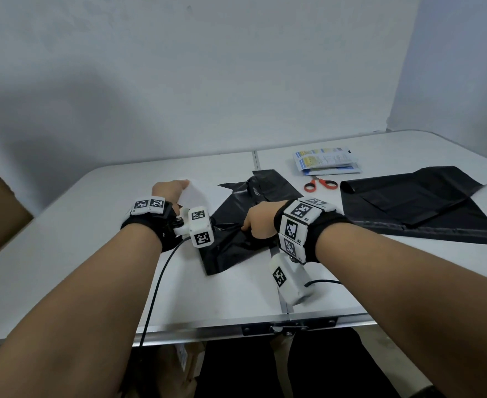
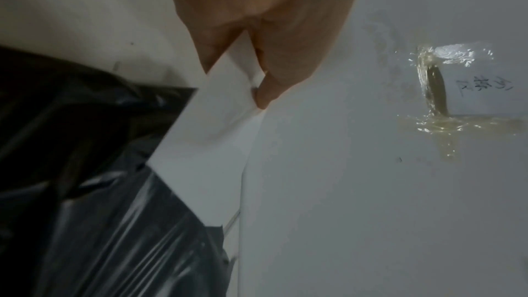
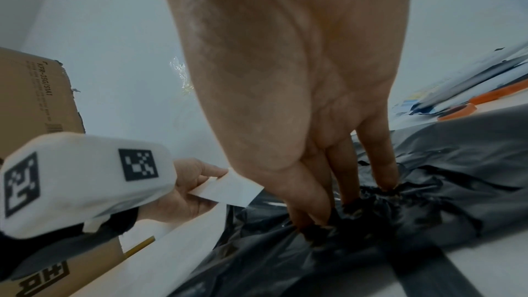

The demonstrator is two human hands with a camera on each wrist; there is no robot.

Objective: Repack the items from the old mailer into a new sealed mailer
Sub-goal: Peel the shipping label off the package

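centrally, on the white folding table (image 1: 93,254), a crumpled black plastic mailer (image 1: 236,245) is laid with its long axis running from the near edge away toward the far right. its bunched middle is gripped by the curled fingers of the right hand (image 1: 258,222). a flat white sheet (image 1: 199,193), half hidden inside the mailer's far mouth, is pinched by the left hand (image 1: 169,191). a second flat black mailer (image 1: 414,202) is cut off at the right edge. the print on the blue-and-yellow packets (image 1: 327,162) beside the orange-handled scissors (image 1: 321,184) cannot be read.

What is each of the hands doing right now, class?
Left hand: closed, pinching a white sheet.
Right hand: closed, gripping the bunched black mailer.
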